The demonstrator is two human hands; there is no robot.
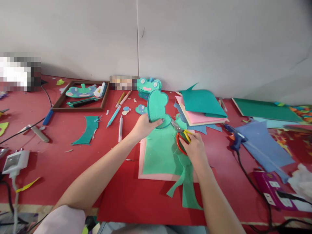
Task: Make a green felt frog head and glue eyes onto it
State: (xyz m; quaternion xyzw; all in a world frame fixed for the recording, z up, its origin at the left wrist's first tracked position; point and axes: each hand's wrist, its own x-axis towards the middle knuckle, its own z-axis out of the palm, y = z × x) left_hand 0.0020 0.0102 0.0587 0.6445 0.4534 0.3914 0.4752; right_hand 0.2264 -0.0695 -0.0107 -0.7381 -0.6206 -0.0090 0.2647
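Observation:
My left hand pinches a green felt shape with rounded lobes and a darker teal edge, holding it upright over the work surface. In my right hand is a pair of scissors with red and yellow handles; the blades point at the lower right edge of the shape. A light green felt sheet lies beneath on a pink sheet. Cut green strips hang below my right hand. Behind the held shape sit stacked frog-face pieces.
Folded teal and pink felt lies to the right, near a blue glue gun with a cord. A brown frame at back left holds felt pieces and a cutter. Pens, a teal scrap and a white charger lie leftward.

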